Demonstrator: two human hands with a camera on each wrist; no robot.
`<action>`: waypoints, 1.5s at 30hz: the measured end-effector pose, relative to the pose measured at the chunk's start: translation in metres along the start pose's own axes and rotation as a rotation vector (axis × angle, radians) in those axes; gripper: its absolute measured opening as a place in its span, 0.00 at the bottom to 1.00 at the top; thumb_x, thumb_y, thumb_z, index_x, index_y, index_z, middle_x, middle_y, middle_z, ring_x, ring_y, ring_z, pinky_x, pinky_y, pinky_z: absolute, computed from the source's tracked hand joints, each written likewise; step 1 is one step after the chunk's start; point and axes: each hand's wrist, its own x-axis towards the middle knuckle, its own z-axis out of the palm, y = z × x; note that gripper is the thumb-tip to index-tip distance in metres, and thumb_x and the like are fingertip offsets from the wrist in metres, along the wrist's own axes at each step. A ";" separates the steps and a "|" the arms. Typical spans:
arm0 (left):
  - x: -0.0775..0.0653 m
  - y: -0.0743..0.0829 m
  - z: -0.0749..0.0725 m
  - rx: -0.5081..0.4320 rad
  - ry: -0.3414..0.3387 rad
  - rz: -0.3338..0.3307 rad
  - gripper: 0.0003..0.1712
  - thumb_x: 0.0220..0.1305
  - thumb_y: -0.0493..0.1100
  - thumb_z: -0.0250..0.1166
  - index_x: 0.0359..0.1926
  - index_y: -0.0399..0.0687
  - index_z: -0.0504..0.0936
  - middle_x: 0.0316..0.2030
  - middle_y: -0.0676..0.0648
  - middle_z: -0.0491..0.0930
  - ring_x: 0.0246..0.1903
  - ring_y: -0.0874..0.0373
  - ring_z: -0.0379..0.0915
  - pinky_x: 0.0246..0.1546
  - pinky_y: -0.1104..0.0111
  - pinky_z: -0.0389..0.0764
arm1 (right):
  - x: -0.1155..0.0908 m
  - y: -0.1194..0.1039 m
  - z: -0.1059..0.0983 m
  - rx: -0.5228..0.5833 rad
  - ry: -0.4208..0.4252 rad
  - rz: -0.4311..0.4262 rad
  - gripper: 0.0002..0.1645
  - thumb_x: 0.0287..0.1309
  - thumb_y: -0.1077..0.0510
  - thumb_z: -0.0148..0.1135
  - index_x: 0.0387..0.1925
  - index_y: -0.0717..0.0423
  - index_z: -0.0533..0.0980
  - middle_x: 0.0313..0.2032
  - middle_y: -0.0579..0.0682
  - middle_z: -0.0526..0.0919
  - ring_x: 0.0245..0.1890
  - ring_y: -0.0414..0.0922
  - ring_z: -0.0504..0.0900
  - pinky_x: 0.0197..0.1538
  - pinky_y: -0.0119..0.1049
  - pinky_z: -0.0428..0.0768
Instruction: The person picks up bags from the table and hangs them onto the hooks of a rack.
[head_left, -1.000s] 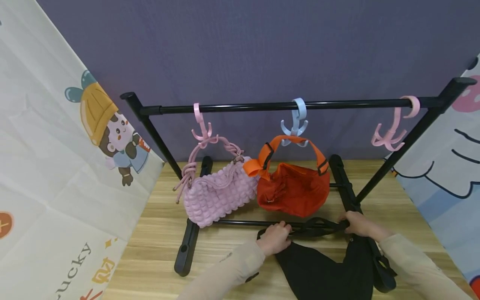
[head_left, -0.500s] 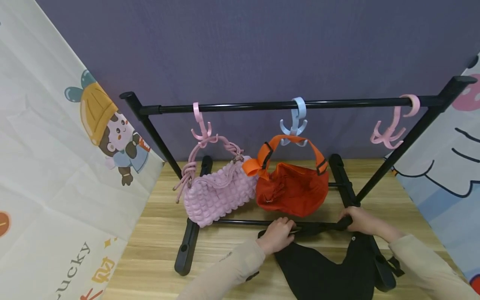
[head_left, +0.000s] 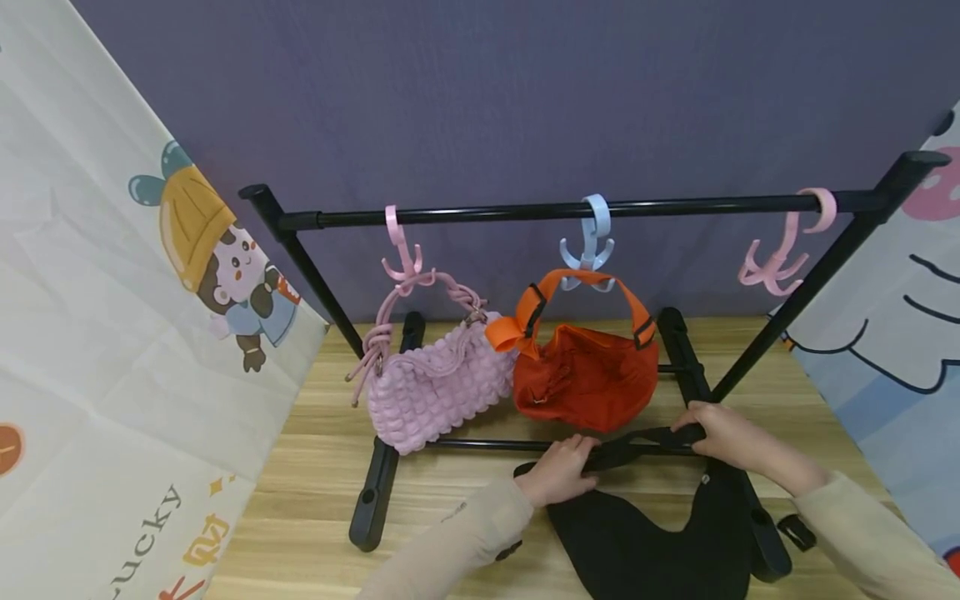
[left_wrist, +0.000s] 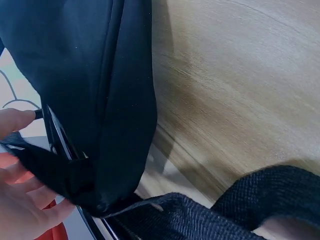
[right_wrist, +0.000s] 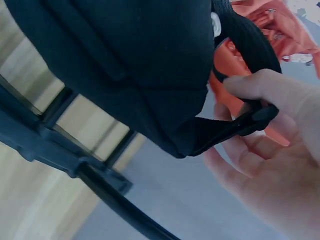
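A black fabric bag (head_left: 645,550) with a webbing strap lies at the front of the rack in the head view. My left hand (head_left: 558,473) grips its upper left corner; the left wrist view has black cloth running between the thumb and the fingers (left_wrist: 42,200). At the upper right, my right hand (head_left: 723,435) pinches the black strap (right_wrist: 255,50) between thumb and curled fingers. Just beyond both hands, an orange-red bag (head_left: 588,379) hangs by its orange handle from a light blue hook (head_left: 591,237).
A black rack (head_left: 480,214) stands on the wood-grain surface (head_left: 300,500), its lower bar behind the black bag. Left on it, a pink puffy bag (head_left: 442,387) hangs from a pink hook (head_left: 405,250). Another pink hook (head_left: 780,254) hangs at the right, bearing nothing.
My right hand has risen slightly away from me, drawing the strap and the bag's right side up. My left hand has shifted a little to the right.
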 end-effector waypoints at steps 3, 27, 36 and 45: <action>0.001 0.000 -0.001 -0.048 -0.030 -0.025 0.28 0.54 0.48 0.62 0.55 0.44 0.67 0.44 0.49 0.75 0.42 0.60 0.72 0.42 0.70 0.72 | -0.002 -0.009 -0.006 -0.003 0.038 -0.014 0.17 0.36 0.74 0.61 0.34 0.62 0.78 0.28 0.47 0.70 0.23 0.39 0.65 0.24 0.30 0.63; 0.006 0.015 -0.064 -0.532 -0.011 -0.034 0.17 0.57 0.43 0.61 0.47 0.43 0.75 0.39 0.52 0.78 0.34 0.70 0.71 0.35 0.81 0.70 | -0.019 -0.025 -0.036 -0.029 0.129 0.056 0.24 0.38 0.68 0.66 0.43 0.65 0.75 0.44 0.74 0.72 0.40 0.67 0.74 0.31 0.47 0.75; 0.014 0.029 -0.099 -0.671 -0.025 0.020 0.15 0.57 0.39 0.60 0.46 0.45 0.75 0.28 0.55 0.77 0.23 0.75 0.71 0.32 0.83 0.70 | -0.018 -0.032 -0.041 0.018 0.152 0.014 0.16 0.38 0.64 0.68 0.34 0.56 0.75 0.32 0.46 0.78 0.32 0.47 0.77 0.30 0.39 0.74; 0.021 0.047 -0.128 -0.687 -0.044 0.039 0.12 0.58 0.41 0.59 0.44 0.49 0.76 0.25 0.58 0.77 0.22 0.73 0.71 0.28 0.82 0.70 | -0.017 -0.046 -0.051 0.076 0.099 -0.007 0.17 0.42 0.65 0.64 0.37 0.56 0.72 0.33 0.48 0.79 0.24 0.34 0.70 0.25 0.30 0.66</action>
